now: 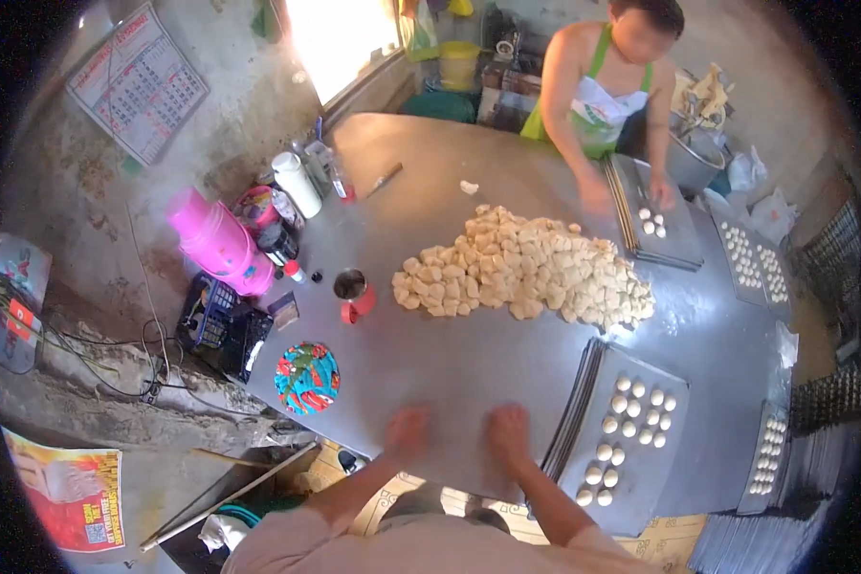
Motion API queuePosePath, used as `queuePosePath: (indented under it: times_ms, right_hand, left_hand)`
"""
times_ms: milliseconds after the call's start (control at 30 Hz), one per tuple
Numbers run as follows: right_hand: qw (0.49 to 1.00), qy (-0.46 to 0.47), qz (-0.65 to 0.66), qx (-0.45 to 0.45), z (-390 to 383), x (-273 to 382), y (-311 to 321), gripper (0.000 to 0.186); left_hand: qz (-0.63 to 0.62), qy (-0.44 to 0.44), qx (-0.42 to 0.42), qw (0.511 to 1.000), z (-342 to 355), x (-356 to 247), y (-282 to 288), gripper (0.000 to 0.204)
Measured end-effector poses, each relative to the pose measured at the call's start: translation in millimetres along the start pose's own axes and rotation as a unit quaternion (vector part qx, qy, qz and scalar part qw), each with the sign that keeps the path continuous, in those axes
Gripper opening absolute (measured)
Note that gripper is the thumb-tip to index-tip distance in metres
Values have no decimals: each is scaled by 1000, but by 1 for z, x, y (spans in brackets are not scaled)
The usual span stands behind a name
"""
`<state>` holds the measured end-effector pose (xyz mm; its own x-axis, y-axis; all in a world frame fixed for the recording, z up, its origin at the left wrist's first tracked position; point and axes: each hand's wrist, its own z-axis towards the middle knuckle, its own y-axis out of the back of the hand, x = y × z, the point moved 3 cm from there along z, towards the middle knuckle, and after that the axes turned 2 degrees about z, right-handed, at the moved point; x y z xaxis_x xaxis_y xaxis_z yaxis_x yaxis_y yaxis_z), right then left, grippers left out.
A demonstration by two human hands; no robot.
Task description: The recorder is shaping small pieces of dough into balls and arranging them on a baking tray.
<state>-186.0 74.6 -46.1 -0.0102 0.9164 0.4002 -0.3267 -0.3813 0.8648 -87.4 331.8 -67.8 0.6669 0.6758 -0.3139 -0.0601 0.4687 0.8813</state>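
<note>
My left hand point(408, 432) rests low on the metal table, rounded and closed, its edges smeared by motion. A short way to its right, my right hand point(509, 430) is curled down against the tabletop. Whatever lies under either palm is hidden. Beyond them spreads a large heap of cut dough pieces point(526, 263). Just right of my right hand stands a stack of baking trays point(660, 459), and its top tray carries rows of round dough balls point(633, 408).
Across the table point(430, 364) a co-worker in a green and white apron point(598, 105) puts dough balls on another tray point(670, 239). More filled trays line the right edge. At left are a red mug point(357, 302), a colourful round cloth point(307, 377), a pink jug point(215, 244) and a white bottle point(298, 185).
</note>
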Motion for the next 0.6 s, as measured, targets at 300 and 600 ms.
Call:
queuePosePath:
  times_ms: [300,600]
  right_hand:
    - [969,-157,-45,188,-22,9,4,27]
    - [981,24,16,191,-4,7,-39,28]
  left_hand:
    - [37,16,92,995,-23,5,10,24]
    - [-8,-19,114,993,21,1,18,48]
